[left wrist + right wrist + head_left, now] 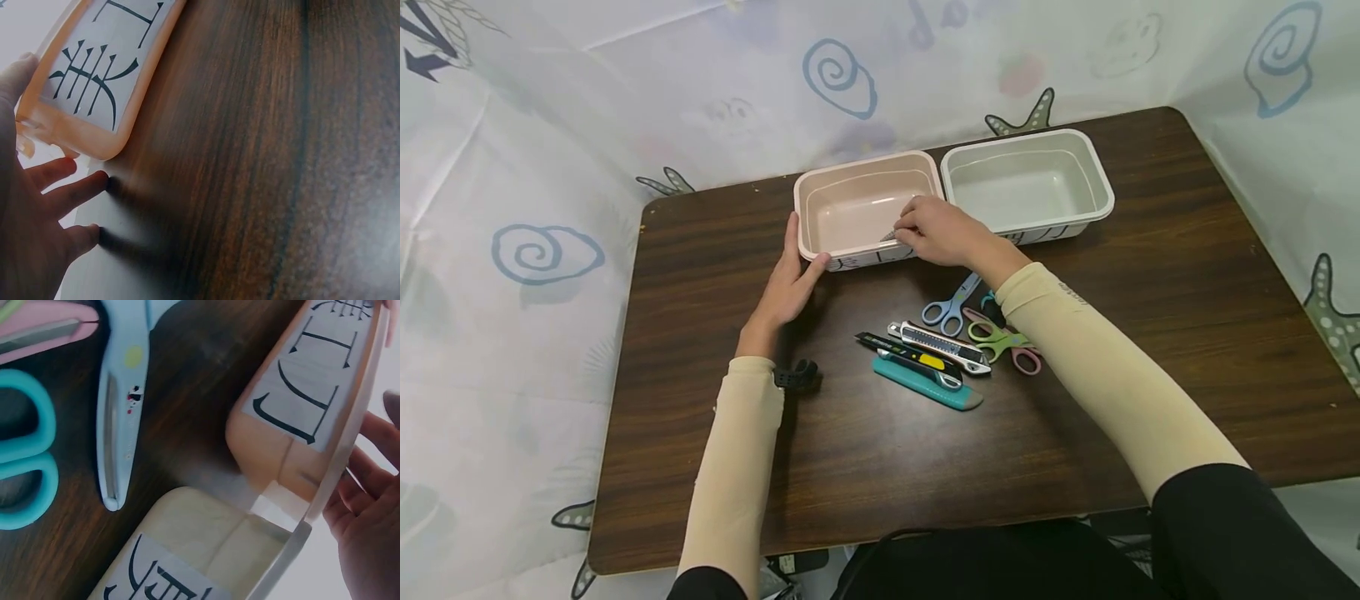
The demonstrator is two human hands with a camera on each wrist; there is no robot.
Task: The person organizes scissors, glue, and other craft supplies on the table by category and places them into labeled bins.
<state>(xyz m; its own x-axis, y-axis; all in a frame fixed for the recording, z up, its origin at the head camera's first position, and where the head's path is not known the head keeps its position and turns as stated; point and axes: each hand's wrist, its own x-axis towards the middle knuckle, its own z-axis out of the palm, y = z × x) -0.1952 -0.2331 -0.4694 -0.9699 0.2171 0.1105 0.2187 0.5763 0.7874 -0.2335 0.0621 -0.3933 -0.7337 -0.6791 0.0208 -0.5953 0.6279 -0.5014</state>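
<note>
Behind and around you hangs a pale curtain point(715, 67) printed with blue shells and starfish. It surrounds your dark wood-grain table point(700, 258), and your cream sleeves point(733, 467) reach in over the near edge. At the far edge you have a pink bin point(850, 212), with a white bin point(1030, 187) just beside it on the right; both stand upright and carry white labels with black characters.

Your left hand point(786, 287) is at the pink bin's near left corner, fingers fairly straight and spread, thumb by the front rim. Your right hand point(943, 232) is over that bin's front rim near the right corner, fingers curled as they pinch a slim grey thing; its tip shows over the rim, too small to identify.

In front of the bins lie your blue scissors point(957, 302), green scissors point(1000, 340), pink scissors point(59, 311) and teal-handled scissors point(47, 415), the green crossing the pink. Left of these you have a row of cutters slanting down to the right: a silver cutter point(938, 344), a black cutter point(895, 346) with a yellow patch, a grey-ended cutter point(951, 382) and, nearest you, a teal cutter point(925, 385). A black band point(796, 377) sits at your left wrist.
</note>
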